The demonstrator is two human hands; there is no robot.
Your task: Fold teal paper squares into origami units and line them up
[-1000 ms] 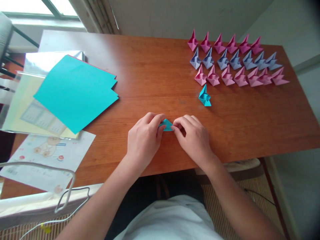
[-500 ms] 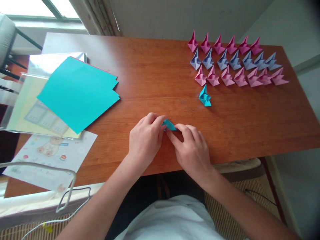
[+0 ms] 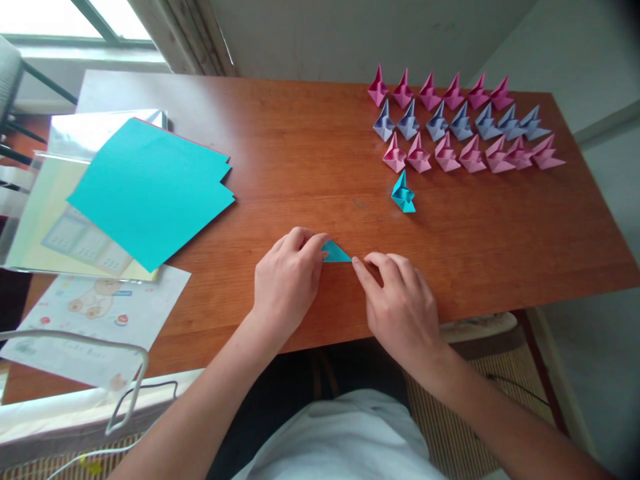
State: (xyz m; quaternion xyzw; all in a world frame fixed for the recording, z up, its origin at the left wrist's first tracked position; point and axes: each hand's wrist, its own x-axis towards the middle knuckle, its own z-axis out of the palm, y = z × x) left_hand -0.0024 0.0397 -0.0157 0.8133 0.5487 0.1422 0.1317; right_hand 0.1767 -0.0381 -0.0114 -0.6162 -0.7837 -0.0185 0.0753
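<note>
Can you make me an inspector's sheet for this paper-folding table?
Surface: brown wooden table, shiny at its far left.
Job's things: small turquoise folded paper; one turquoise figure nearer than three rows of pink and lilac figures; turquoise sheets at left.
Clutter: printed bear sheet, partly under a plastic pack.
Hands: left hand grips the folded paper; right hand has a fingertip at its right corner.
Cables: white cable lower left, beyond the tabletop.
Surroundings: window and curtain, far left.

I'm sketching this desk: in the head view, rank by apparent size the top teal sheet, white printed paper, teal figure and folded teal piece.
1. Top teal sheet
2. White printed paper
Unsure: teal figure or folded teal piece, partly hidden by the left hand.
</note>
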